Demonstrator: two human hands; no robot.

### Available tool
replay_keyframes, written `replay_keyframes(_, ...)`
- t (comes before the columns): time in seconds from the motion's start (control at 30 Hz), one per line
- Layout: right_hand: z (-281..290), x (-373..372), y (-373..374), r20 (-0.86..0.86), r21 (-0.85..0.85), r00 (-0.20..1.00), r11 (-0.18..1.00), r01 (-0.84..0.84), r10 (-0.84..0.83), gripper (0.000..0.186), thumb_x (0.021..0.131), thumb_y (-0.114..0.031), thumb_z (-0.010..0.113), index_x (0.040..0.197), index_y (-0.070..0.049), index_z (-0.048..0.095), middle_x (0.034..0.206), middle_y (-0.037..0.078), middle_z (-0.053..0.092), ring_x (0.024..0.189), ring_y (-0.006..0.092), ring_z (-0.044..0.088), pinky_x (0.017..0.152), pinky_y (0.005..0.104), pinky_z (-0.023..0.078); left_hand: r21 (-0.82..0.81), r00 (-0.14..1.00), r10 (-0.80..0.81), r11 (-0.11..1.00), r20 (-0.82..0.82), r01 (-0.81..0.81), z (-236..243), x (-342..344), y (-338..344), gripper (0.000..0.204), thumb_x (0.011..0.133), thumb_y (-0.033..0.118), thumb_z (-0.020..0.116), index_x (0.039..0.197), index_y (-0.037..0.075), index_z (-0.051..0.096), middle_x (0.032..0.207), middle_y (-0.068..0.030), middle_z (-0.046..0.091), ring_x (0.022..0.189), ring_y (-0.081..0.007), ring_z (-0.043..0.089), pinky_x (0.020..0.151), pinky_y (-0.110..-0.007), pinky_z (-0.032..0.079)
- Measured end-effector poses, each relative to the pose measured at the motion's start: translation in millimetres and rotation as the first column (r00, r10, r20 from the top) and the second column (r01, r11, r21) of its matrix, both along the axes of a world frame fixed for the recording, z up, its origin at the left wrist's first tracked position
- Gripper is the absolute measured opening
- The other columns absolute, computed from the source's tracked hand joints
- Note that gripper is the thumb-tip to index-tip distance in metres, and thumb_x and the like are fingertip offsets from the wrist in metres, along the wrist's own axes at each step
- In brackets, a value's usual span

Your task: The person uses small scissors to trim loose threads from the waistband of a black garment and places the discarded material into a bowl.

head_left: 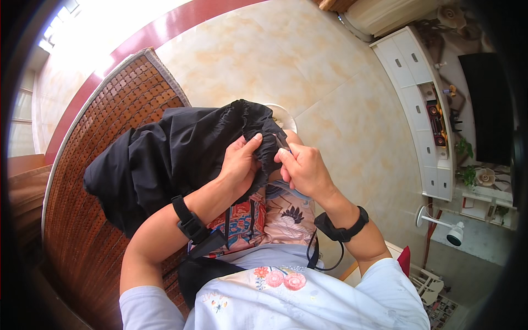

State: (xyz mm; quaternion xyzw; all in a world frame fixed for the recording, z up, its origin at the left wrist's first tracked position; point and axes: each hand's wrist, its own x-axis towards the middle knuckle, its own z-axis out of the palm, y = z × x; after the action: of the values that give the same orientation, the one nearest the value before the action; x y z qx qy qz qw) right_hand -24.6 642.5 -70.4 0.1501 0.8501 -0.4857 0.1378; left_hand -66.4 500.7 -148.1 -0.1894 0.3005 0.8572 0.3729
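Note:
A large black cloth garment [159, 148] with a gathered, ruffled edge lies across my lap and out to the left. My left hand [240, 165] grips that gathered edge, its thumb pressed on top of the cloth. Close beside it, at the right end of the cloth, my right hand [303, 168] is closed with its fingers pinched together. A small thin tool [282, 144], greyish with a bit of blue, shows between the right fingers and the black edge. Its exact kind is mostly hidden by the fingers. Both wrists wear black straps.
To the left, a brown woven mat [104, 126] covers the seat under the cloth. A white round container [281, 116] stands partly hidden behind the garment. Beyond are a pale tiled floor [341, 110], a long white cabinet [410, 82] and a white camera-like device [454, 234] on the right.

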Motion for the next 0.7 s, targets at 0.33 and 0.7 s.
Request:
replay_keyframes(0.33, -3, -19, 25, -0.153, 0.023, 0.983, 0.994, 0.107, -0.102, 0.035, 0.092, -0.033, 0.062, 0.086, 0.001, 0.065, 0.064, 0.004, 0.059, 0.053, 0.0085, 0.051, 0.051, 0.0285, 0.044, 0.044, 1.0, -0.017, 0.999, 0.02, 0.016, 14, 3, -6, 0.019, 0.099, 0.016, 0.05, 0.11, 0.002, 0.056, 0.1, -0.008, 0.066, 0.088, -0.0182, 0.066, 0.076, -0.035, 0.057)
replay_keyframes(0.7, -10, -16, 9, -0.328, 0.116, 0.945, 0.991, 0.061, -0.02, 0.026, 0.083, -0.021, 0.071, 0.073, 0.0, 0.059, 0.06, 0.002, 0.053, 0.059, 0.0076, 0.046, 0.053, 0.0292, 0.041, -0.11, 0.994, 0.033, 0.993, -0.106, -0.045, 34, 2, -7, 0.025, 0.087, 0.001, 0.065, 0.11, -0.001, 0.055, 0.1, -0.0105, 0.065, 0.086, -0.0178, 0.066, 0.076, -0.033, 0.057)
